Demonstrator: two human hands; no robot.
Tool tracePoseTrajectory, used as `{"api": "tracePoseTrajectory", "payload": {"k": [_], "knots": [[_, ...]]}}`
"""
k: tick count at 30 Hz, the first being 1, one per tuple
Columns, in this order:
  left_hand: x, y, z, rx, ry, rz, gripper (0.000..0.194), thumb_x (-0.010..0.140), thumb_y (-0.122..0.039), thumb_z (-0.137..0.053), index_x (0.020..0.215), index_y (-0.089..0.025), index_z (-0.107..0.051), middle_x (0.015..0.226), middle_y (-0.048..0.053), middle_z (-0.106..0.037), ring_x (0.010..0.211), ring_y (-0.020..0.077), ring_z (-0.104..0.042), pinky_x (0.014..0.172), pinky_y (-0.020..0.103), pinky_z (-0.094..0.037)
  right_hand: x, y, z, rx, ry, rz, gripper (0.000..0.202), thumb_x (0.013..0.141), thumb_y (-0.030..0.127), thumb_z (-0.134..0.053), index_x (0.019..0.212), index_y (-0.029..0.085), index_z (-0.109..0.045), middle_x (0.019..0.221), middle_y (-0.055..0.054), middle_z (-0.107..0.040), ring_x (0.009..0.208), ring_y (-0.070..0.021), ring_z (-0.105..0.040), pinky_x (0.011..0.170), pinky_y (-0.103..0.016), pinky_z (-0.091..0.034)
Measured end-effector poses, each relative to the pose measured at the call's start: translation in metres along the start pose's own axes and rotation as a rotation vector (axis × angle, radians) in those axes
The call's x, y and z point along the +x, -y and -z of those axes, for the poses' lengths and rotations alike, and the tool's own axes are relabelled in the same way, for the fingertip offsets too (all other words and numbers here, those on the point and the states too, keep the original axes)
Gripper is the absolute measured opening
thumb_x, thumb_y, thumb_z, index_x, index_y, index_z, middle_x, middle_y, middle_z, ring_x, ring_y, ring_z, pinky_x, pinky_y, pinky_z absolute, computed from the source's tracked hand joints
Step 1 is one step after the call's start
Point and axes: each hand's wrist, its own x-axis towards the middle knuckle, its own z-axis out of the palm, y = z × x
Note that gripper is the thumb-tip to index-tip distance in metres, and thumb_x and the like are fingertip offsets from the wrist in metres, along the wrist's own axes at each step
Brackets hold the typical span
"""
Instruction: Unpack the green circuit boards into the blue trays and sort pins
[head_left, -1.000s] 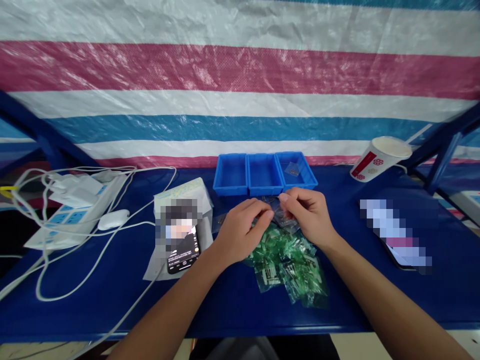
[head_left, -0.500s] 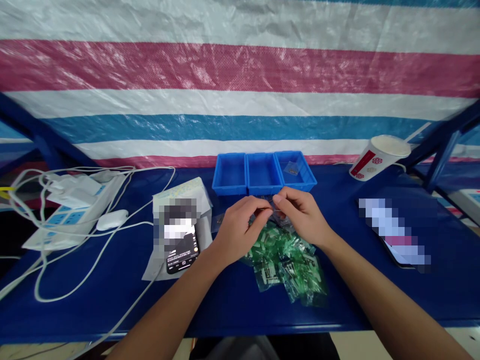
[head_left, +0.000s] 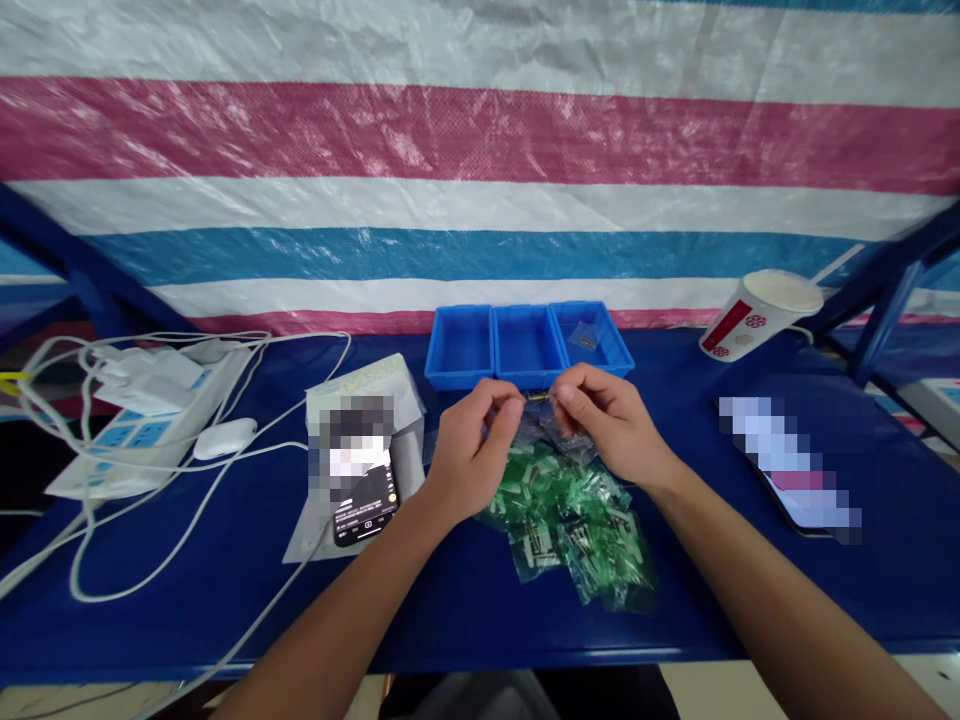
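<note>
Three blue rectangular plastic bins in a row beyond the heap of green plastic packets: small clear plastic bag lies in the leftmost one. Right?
Wrong end: the head view shows the small clear plastic bag in the rightmost blue bin. The row of bins does sit beyond the green packets.

No words legible
Right: cup [head_left: 752, 322] with red flower-like emblems. Left of centre: phone [head_left: 365, 500], screen text too small to read.

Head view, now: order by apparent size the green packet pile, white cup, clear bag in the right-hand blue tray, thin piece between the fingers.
1. Green packet pile
2. White cup
3. Clear bag
4. Thin piece, judged by its visible part only
</note>
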Motion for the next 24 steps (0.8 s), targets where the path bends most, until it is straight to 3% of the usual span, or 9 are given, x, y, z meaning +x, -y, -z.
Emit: {"api": "tracePoseTrajectory", "payload": {"k": [3, 7, 11, 18, 24], "knots": [[0.002, -0.001, 0.002, -0.066, -0.005, 0.093, 0.032, 0.103, -0.037, -0.043, 0.084, -0.019, -0.062, 0.07, -0.001, -0.062, 0.062, 0.0122, -0.056, 0.061, 0.026, -0.043, 0.001, 0.003, 0.005, 0.247, -0.004, -0.018, 0.024, 0.087, 0.045, -0.072, 0.088, 0.023, -0.064, 0.069, 0.003, -0.059, 0.051, -0.0093, -0.047, 0.049, -0.026, -0.035], [0.002, -0.001, 0.002, -0.065, 0.026, 0.12, 0.035, 0.102, -0.038, -0.045, 0.08, -0.019, -0.063, 0.068, 0.0, -0.061, 0.061, 0.0129, -0.055, 0.059, 0.027, -0.042, 0.001, 0.009, 0.009, 0.421, -0.047, -0.008, 0.022, 0.08, 0.041, -0.08, 0.085, 0.025, -0.064, 0.075, 0.003, -0.061, 0.05, -0.0079, -0.044, 0.049, -0.026, -0.034], [0.001, 0.001, 0.0, -0.048, 0.043, 0.102, 0.033, 0.101, -0.036, -0.046, 0.08, -0.019, -0.064, 0.068, 0.0, -0.063, 0.061, 0.0128, -0.057, 0.06, 0.027, -0.043, 0.004, 0.012, 0.009, 0.406, -0.111, -0.052, 0.031, 0.075, 0.046, -0.082, 0.082, 0.026, -0.06, 0.071, 0.004, -0.057, 0.05, -0.0089, -0.041, 0.049, -0.027, -0.035], [0.001, 0.003, -0.001, -0.035, 0.039, 0.105, 0.028, 0.1, -0.033, -0.05, 0.078, -0.019, -0.063, 0.067, -0.001, -0.064, 0.06, 0.0122, -0.057, 0.06, 0.027, -0.044, 0.013, 0.001, 0.01, 0.391, -0.245, -0.361, 0.042, 0.079, 0.053, -0.075, 0.068, 0.021, -0.05, 0.059, 0.004, -0.046, 0.047, -0.0088, -0.036, 0.043, -0.025, -0.027], [0.0, 0.004, -0.002, -0.018, 0.015, 0.096, 0.029, 0.099, -0.033, -0.051, 0.078, -0.019, -0.064, 0.064, -0.001, -0.063, 0.057, 0.012, -0.056, 0.058, 0.026, -0.043, 0.015, -0.011, 0.007, 0.269, -0.289, -0.416, 0.046, 0.076, 0.051, -0.077, 0.061, 0.021, -0.047, 0.053, 0.005, -0.043, 0.044, -0.0076, -0.034, 0.039, -0.023, -0.022]]}}
